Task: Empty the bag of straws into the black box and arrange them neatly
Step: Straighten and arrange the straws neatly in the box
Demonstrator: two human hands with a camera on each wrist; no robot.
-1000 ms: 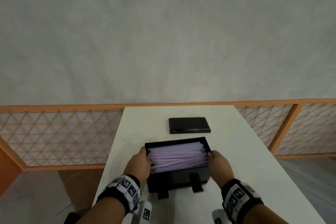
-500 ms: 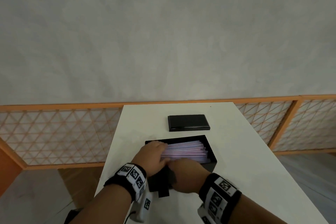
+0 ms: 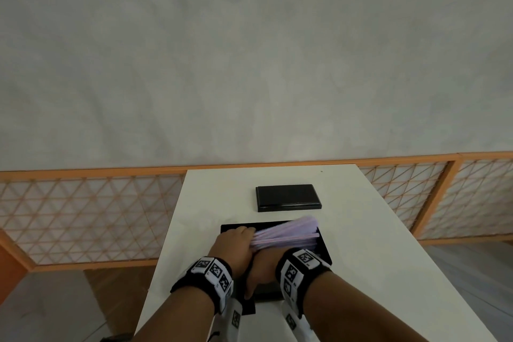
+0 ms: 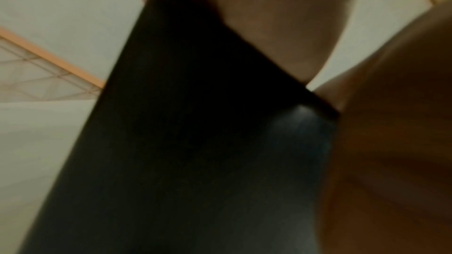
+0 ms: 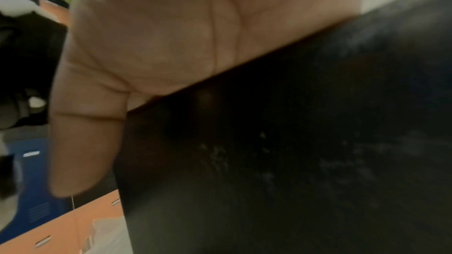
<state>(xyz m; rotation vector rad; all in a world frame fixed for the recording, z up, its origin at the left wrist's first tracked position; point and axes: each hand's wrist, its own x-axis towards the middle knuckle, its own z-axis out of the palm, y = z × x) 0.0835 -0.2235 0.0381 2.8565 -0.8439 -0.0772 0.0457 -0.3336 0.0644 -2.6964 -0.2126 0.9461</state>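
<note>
The black box (image 3: 324, 248) stands open on the near part of the white table (image 3: 383, 236). Pale purple straws (image 3: 288, 234) lie in it lengthwise, their right ends fanned and raised above the rim. My left hand (image 3: 236, 241) curls over the straws' left ends. Beside it, my right hand (image 3: 263, 266) reaches over the box's front wall, its fingers hidden beneath the straws. The right wrist view shows the palm (image 5: 159, 36) above the box wall (image 5: 293, 161) and the thumb (image 5: 85, 142) outside it. In the left wrist view the box (image 4: 195, 142) hides my fingers. No bag is in view.
A flat black lid (image 3: 288, 197) lies on the table just behind the box. An orange-framed lattice railing (image 3: 83, 216) runs along the table's far end and both sides. The table's edges drop to the floor left and right.
My right hand has slid from the straws' right end across the box front to the left end, beside my left hand. The straws' right ends have risen and fanned out.
</note>
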